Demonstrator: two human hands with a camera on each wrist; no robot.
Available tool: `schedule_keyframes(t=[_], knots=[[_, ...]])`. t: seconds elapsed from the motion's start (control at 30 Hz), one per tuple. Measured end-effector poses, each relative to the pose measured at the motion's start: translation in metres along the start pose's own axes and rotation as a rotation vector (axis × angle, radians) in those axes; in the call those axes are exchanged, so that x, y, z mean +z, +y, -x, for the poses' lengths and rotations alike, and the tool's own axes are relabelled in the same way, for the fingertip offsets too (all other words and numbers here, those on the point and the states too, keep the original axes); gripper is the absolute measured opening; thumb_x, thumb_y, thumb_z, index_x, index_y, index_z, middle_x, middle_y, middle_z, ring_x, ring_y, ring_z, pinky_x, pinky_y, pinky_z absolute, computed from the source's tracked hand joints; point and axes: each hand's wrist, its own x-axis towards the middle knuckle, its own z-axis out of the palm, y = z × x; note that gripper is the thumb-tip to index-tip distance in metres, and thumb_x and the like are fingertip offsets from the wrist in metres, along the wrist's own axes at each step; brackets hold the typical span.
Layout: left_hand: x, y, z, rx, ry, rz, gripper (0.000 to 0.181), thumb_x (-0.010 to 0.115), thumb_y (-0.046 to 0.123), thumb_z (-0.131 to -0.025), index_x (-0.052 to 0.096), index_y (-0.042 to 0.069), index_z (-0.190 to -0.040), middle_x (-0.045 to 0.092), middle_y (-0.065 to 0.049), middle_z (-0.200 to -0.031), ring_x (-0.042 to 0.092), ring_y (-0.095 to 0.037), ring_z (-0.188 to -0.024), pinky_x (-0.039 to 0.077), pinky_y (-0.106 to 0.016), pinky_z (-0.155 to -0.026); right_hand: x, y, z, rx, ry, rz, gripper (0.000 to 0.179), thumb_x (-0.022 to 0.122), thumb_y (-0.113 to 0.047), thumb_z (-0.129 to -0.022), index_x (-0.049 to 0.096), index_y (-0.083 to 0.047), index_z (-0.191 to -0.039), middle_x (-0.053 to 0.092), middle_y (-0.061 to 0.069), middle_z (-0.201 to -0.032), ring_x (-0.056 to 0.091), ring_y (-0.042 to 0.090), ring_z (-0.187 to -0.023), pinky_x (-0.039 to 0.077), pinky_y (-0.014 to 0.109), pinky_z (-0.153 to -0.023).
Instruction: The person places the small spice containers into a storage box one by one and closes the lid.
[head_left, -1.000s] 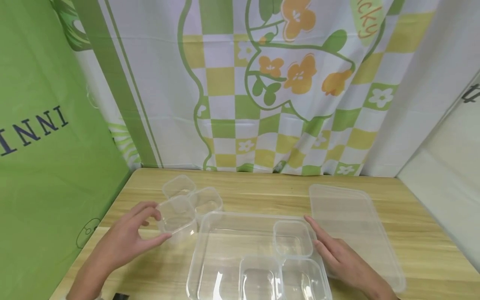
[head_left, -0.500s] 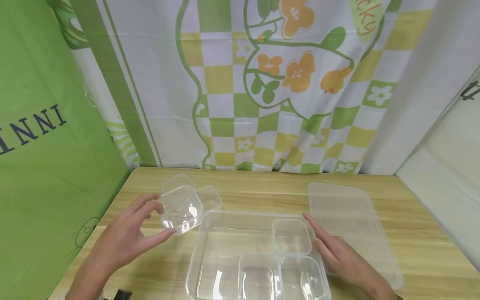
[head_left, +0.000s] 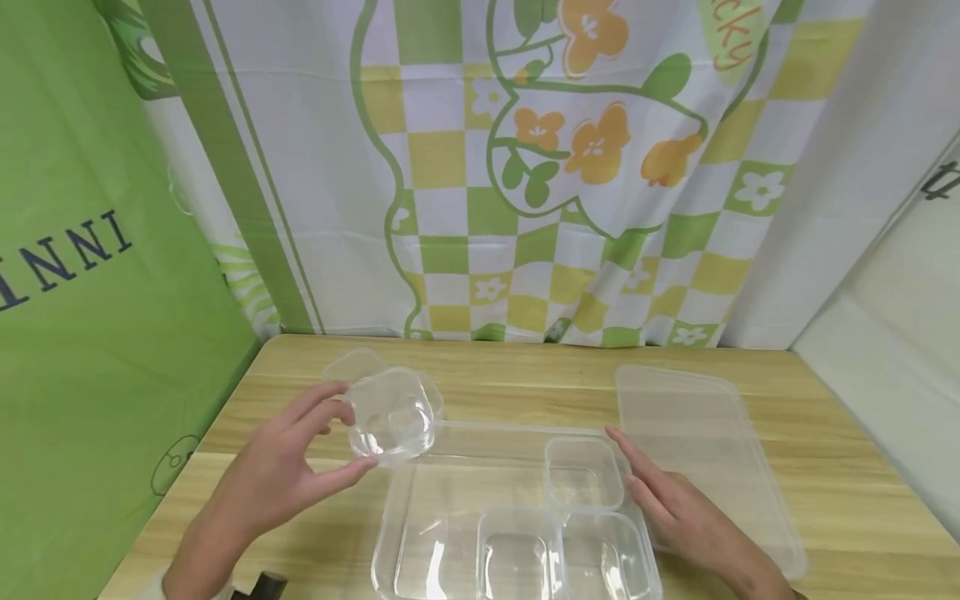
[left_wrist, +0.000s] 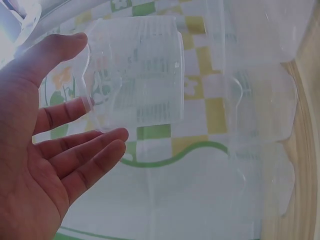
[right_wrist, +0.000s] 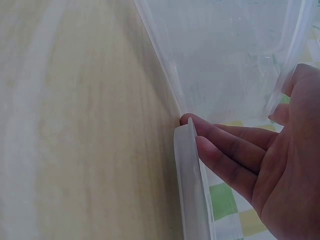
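My left hand [head_left: 273,467] pinches a small clear plastic container [head_left: 393,412] by its rim, thumb near and fingers far. The container is held up, tilted, near the back left corner of a large clear plastic box [head_left: 435,533]. In the left wrist view this small container [left_wrist: 145,75] hangs clear of the table, several fingers [left_wrist: 97,167] spread below it. Three more small containers [head_left: 585,475] sit inside the large box, along its right side and front. My right hand [head_left: 690,521] rests its fairly straight fingers on the box's right rim and outer wall.
Two small clear containers [head_left: 352,364] stand at the back left, partly hidden behind the held one. A flat translucent lid [head_left: 712,458] lies right of the box, beside the right hand. A patterned curtain [head_left: 555,275] hangs behind the wooden table [head_left: 540,383].
My left hand has lifted the small container off the table, tilted it, and carried it rightward toward the large box. My right hand has stayed at the box's rim.
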Motion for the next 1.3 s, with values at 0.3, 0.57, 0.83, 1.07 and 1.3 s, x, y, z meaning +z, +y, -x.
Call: schedule_keyframes(t=[0.3,0.57,0.83,1.07,1.3], knots=[[0.023,0.008,-0.009,0.091,-0.026,0.130,0.038,0.086,0.037,-0.084,0.062,0.014,-0.103,0.061,-0.012,-0.135,0.069,-0.023,-0.094,0.060,-0.028,-0.074,0.000,0.000,0.001,0.017,-0.008,-0.005,0.058,0.043,-0.015,-0.112,0.022,-0.025,-0.165,0.020,-0.024,-0.064,0.024,-0.006,-0.054,0.042,0.025,-0.079],[0.039,0.020,-0.011,0.085,-0.075,0.171,0.037,0.085,0.037,-0.084,0.061,0.016,-0.104,0.061,-0.011,-0.136,0.068,-0.019,-0.081,0.060,-0.033,-0.069,0.001,0.002,0.001,0.036,-0.018,-0.004,0.058,0.042,-0.018,-0.113,0.020,-0.029,-0.165,0.019,-0.024,-0.065,0.027,-0.006,-0.055,0.044,0.026,-0.082],[0.050,0.027,-0.014,0.071,-0.139,0.144,0.041,0.085,0.042,-0.083,0.061,0.015,-0.102,0.061,-0.010,-0.137,0.070,-0.020,-0.087,0.059,-0.029,-0.071,0.000,0.002,0.001,0.018,-0.018,-0.018,0.057,0.042,-0.015,-0.113,0.022,-0.023,-0.165,0.019,-0.024,-0.064,0.021,-0.006,-0.053,0.042,0.024,-0.079],[0.057,0.028,-0.019,0.089,-0.197,0.103,0.044,0.087,0.044,-0.079,0.061,0.018,-0.103,0.061,-0.010,-0.140,0.068,-0.026,-0.106,0.059,-0.037,-0.078,0.000,0.001,0.001,0.001,-0.011,-0.010,0.058,0.043,-0.013,-0.112,0.022,-0.024,-0.165,0.021,-0.025,-0.064,0.022,-0.006,-0.053,0.042,0.024,-0.077],[0.064,0.024,-0.025,0.133,-0.259,0.125,0.042,0.085,0.045,-0.082,0.062,0.017,-0.103,0.062,-0.010,-0.137,0.057,-0.008,-0.070,0.051,-0.022,-0.063,0.000,0.002,0.001,0.015,-0.004,0.000,0.058,0.044,-0.015,-0.112,0.023,-0.025,-0.165,0.019,-0.024,-0.065,0.024,-0.006,-0.055,0.042,0.025,-0.078]])
